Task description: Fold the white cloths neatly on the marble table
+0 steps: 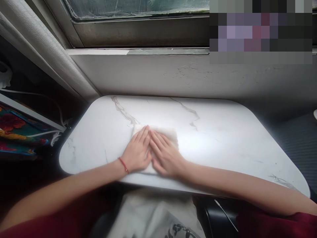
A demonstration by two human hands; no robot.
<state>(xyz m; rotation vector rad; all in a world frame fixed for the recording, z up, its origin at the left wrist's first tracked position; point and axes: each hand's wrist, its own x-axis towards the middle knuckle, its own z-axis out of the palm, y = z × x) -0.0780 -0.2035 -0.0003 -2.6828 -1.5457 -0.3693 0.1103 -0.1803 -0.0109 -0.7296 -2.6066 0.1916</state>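
Note:
A folded white cloth (170, 135) lies on the white marble-patterned table (223, 138) near its front edge. My left hand (137, 151) lies flat on the cloth's left part, fingers stretched out and pointing away from me; a red string bracelet circles that wrist. Beside it my right hand (165, 154) presses flat on the cloth too, fingers spread and angled toward the left hand, their fingertips nearly touching. Both hands cover most of the cloth, so only its far right part and a strip of its near edge show.
Behind the table a grey wall (173, 74) rises to a window sill. A pale curtain (44, 49) hangs at the left, with a colourful floral fabric (17, 132) and white cables below it. A dark ribbed surface (299, 145) lies to the right.

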